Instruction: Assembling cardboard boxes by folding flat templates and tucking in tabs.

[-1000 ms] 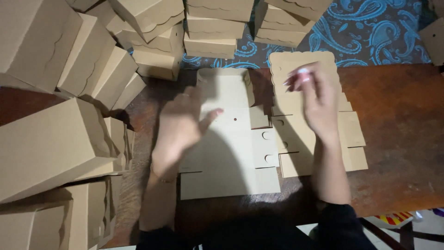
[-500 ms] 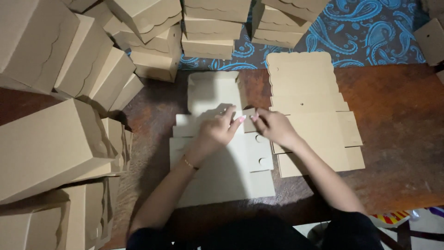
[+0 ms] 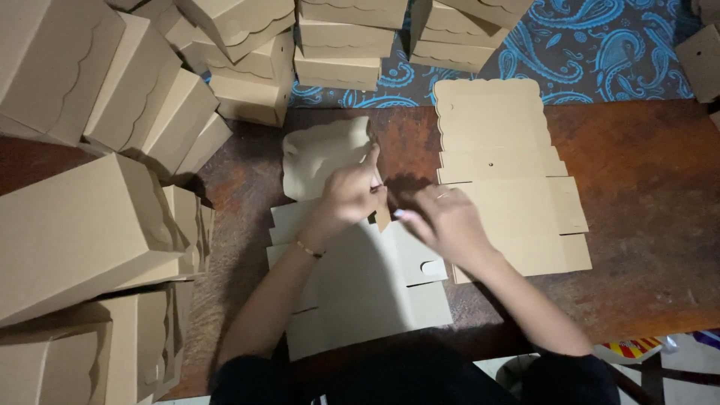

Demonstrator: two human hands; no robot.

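A flat, die-cut cardboard box blank (image 3: 360, 285) lies on the dark wooden table (image 3: 645, 225) in front of me. Its far scalloped flap (image 3: 322, 154) is lifted and bent upward. My left hand (image 3: 349, 195) grips the blank at the fold, with fingers curled over a small side tab. My right hand (image 3: 442, 221) rests right beside it, its fingers on the blank's right side tab. To the right lies a stack of further flat blanks (image 3: 502, 165), untouched by either hand.
Several folded brown cardboard boxes are piled at the left (image 3: 82, 225) and along the far edge (image 3: 337, 45). A blue patterned cloth (image 3: 600, 52) covers the floor beyond the table. A colourful packet (image 3: 634, 349) lies past the table's near right edge.
My hands came together at the middle of the blank. The far scalloped flap, which lay flat, now stands bent upward, and the blank has shifted slightly.
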